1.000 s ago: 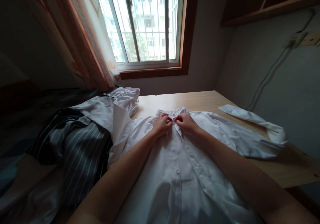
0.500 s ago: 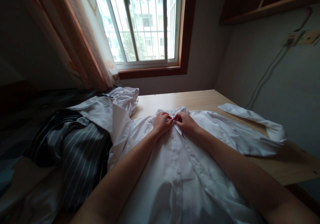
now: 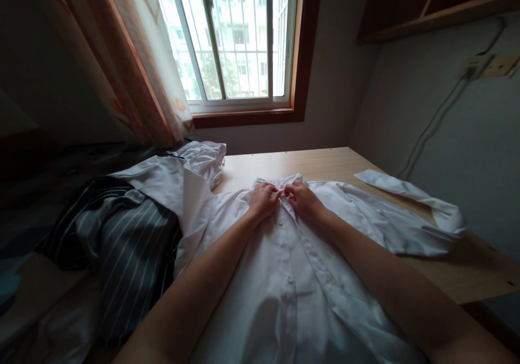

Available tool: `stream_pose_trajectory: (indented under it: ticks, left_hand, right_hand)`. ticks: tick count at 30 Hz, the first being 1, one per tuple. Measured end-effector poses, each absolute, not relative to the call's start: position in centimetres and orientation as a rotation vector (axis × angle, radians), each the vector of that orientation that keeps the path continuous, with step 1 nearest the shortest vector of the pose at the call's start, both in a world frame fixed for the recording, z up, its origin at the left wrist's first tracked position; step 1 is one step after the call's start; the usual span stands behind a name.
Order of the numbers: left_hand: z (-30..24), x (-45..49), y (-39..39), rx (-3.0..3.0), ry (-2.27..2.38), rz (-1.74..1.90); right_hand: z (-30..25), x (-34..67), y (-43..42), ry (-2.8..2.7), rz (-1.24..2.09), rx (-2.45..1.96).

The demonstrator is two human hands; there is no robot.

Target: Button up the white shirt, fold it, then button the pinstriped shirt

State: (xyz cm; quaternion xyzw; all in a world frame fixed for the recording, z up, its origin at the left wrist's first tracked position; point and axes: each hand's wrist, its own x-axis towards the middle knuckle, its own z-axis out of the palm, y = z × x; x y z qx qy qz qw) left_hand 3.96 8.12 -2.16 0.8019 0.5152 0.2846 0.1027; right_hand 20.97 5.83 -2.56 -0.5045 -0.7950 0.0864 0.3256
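A white button-up shirt (image 3: 260,277) lies spread out, its collar (image 3: 280,180) at the far end and one sleeve (image 3: 406,228) stretched to the right. Just below the collar, my left hand (image 3: 265,198) pinches the left front edge, with the fingers curled. My right hand (image 3: 299,196) is beside it, fingers closed on the shirt's other front edge. A small gap separates the fingertips. Below my hands the two fronts lie side by side, and buttons (image 3: 290,279) show along the left one. Whether a button sits between my fingers is too small to tell.
The shirt rests on a light wooden table (image 3: 284,161). To the left are a dark striped garment (image 3: 130,250) and crumpled white clothing (image 3: 203,158). Behind stands a window (image 3: 235,39) with a curtain (image 3: 134,66). A cord (image 3: 426,125) hangs on the right wall, near a shelf (image 3: 406,28).
My right hand's fingertips have drawn slightly right, away from my left fingers. My left hand stays nearly in place, and the shirt lies much as before.
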Motion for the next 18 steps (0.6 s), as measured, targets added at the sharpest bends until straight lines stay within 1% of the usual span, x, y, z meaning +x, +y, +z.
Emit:
stream_pose_trajectory:
  ticks: [5, 14, 18]
  left_hand:
    - [-2.2, 4.0, 8.0, 2.377, 1.515, 0.842]
    - [-2.1, 3.8, 8.1, 2.375, 1.444, 0.888]
    - [-2.1, 3.7, 8.3, 2.350, 1.417, 0.911]
  right_hand:
    - [-2.3, 20.8, 5.6, -2.033, 0.247, -1.311]
    - [-1.2, 20.3, 4.8, -2.051, 0.097, -1.418]
    - [-1.0, 20.2, 4.7, -2.051, 0.137, -1.418]
